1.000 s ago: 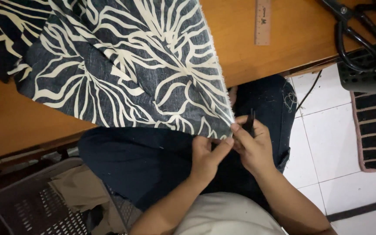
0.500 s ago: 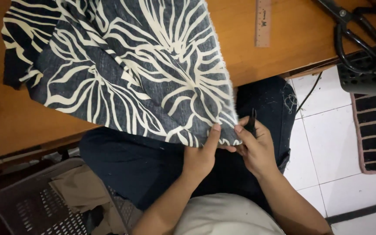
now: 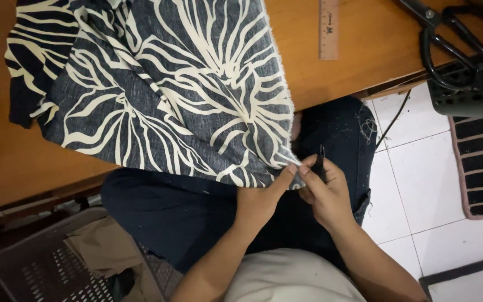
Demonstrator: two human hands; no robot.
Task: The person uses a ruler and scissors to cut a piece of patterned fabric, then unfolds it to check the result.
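Fabric — dark with cream leaf print — hangs off the wooden table over my lap; my left hand pinches its corner, my right hand grips a small dark tool beside it.

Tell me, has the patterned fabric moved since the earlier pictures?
Yes. The patterned fabric, pinched by the left hand, has slid slightly right, toward the wooden ruler; the right hand holds a small dark tool.
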